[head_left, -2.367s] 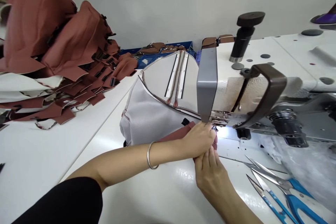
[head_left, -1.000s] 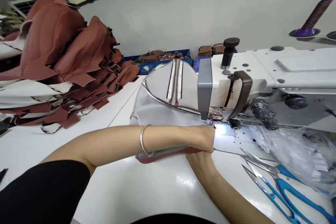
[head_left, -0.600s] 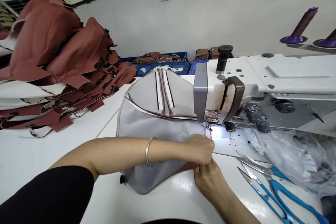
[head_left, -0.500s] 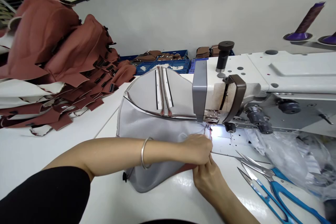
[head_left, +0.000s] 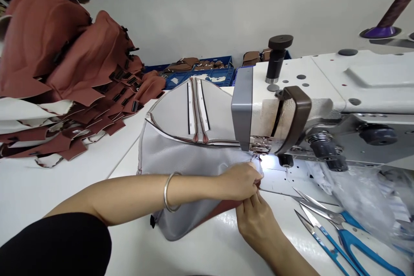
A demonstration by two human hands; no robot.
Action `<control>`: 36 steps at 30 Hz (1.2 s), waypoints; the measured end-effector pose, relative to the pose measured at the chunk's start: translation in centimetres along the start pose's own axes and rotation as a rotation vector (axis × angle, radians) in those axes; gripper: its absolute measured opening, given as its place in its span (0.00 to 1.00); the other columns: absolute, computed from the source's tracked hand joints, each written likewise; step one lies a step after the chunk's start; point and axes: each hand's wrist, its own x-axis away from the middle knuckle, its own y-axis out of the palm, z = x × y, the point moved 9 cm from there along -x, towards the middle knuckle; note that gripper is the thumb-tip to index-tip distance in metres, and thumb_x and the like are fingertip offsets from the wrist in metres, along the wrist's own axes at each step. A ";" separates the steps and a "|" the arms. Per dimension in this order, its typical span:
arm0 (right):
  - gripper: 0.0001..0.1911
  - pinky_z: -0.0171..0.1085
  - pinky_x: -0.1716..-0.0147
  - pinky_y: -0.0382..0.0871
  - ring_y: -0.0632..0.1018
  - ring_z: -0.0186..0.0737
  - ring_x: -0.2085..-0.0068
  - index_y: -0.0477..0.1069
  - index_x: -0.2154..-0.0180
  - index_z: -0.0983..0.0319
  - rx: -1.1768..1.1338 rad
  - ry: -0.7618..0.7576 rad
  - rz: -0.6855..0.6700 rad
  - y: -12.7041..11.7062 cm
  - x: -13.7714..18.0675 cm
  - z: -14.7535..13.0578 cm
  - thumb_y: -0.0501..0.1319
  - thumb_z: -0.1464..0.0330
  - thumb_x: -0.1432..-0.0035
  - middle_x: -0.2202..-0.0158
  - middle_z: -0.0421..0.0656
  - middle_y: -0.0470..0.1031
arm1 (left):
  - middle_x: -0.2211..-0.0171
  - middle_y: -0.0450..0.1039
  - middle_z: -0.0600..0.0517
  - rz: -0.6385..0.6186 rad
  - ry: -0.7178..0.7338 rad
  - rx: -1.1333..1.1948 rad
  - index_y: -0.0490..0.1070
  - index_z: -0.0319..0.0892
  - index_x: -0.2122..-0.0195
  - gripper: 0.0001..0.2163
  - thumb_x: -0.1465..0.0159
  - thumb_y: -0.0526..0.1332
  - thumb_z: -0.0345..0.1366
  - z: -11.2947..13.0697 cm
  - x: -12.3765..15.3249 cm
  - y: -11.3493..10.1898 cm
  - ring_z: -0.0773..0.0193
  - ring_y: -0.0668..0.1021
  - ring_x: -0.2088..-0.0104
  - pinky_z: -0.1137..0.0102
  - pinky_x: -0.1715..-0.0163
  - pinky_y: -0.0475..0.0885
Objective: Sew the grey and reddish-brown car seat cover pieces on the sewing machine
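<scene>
Right hand [head_left: 257,220]: nearest the camera, resting on the glossy white worktop [head_left: 200,254]; its grip is closed, fingertips pinching the red-brown underside edge of the work.
Left hand [head_left: 241,180]: forearm with a thin silver bangle [head_left: 168,192] lies across the panel; its grip is closed on the same seam edge, knuckles just beside the lit needle area.
Workpiece: grey mesh-lined curved bag panel with a red-brown leather-like outer face [head_left: 181,159], lying on the worktop left of the machine head, its near corner fed under the metal presser foot [head_left: 258,148]; the upper half stands up behind, showing a zip between two white strips.
Machine: white industrial sewing machine [head_left: 323,95], lamp on at the needle.
Beside: blue-handled scissors [head_left: 343,230] and small blue thread snips [head_left: 323,241], on the worktop right of the hands; crumpled clear plastic sheet [head_left: 362,198] near them.
Far: heap of red-brown cut panels [head_left: 64,73] at far left, well apart.
Risk, fingers: both hands sit very close to the needle; a fingertip could likely be caught.
Risk, seam: an uneven pinch may let the layers slip, so the stitch could wander or pucker.
Risk, drag: the forearm's weight on the panel may hinder feeding.
</scene>
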 end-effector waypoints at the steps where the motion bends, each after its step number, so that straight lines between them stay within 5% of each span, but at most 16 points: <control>1: 0.13 0.54 0.63 0.71 0.74 0.49 0.66 0.71 0.70 0.73 0.002 -0.002 -0.001 0.1 0.0 0.0 0.49 0.84 0.52 0.72 0.56 0.72 | 0.70 0.65 0.51 0.000 -0.010 -0.015 0.64 0.40 0.76 0.05 0.45 0.52 0.28 -0.1 -0.1 0.0 0.66 0.69 0.69 0.72 0.71 0.63; 12: 0.18 0.56 0.57 0.70 0.74 0.58 0.56 0.68 0.58 0.83 0.002 0.014 -0.047 0.5 -0.5 1.1 0.49 0.83 0.50 0.61 0.68 0.71 | 0.69 0.68 0.51 0.047 -0.022 -0.225 0.73 0.44 0.70 0.08 0.43 0.54 0.30 -0.8 -0.7 -0.5 0.65 0.68 0.73 0.68 0.77 0.55; 27: 0.18 0.56 0.52 0.65 0.71 0.58 0.51 0.68 0.57 0.84 -0.034 0.048 -0.081 2.0 -0.6 2.5 0.49 0.81 0.48 0.56 0.68 0.69 | 0.70 0.67 0.50 0.172 0.044 -0.405 0.66 0.39 0.69 0.07 0.37 0.51 0.31 -1.0 -1.6 -0.9 0.65 0.68 0.72 0.68 0.76 0.59; 31: 0.15 0.48 0.65 0.69 0.73 0.54 0.59 0.71 0.62 0.79 0.039 0.103 -0.023 0.9 -0.7 1.2 0.50 0.83 0.50 0.64 0.62 0.72 | 0.69 0.66 0.49 0.181 0.079 -0.447 0.65 0.38 0.69 0.04 0.39 0.52 0.30 -1.0 -1.5 -0.6 0.65 0.68 0.72 0.68 0.74 0.60; 36: 0.14 0.38 0.80 0.57 0.65 0.41 0.77 0.68 0.76 0.69 0.032 0.234 -0.054 0.5 -0.5 0.7 0.47 0.84 0.52 0.80 0.49 0.65 | 0.61 0.64 0.45 0.168 0.187 -0.442 0.63 0.37 0.63 0.08 0.46 0.55 0.28 -0.2 0.4 0.0 0.64 0.67 0.70 0.68 0.72 0.63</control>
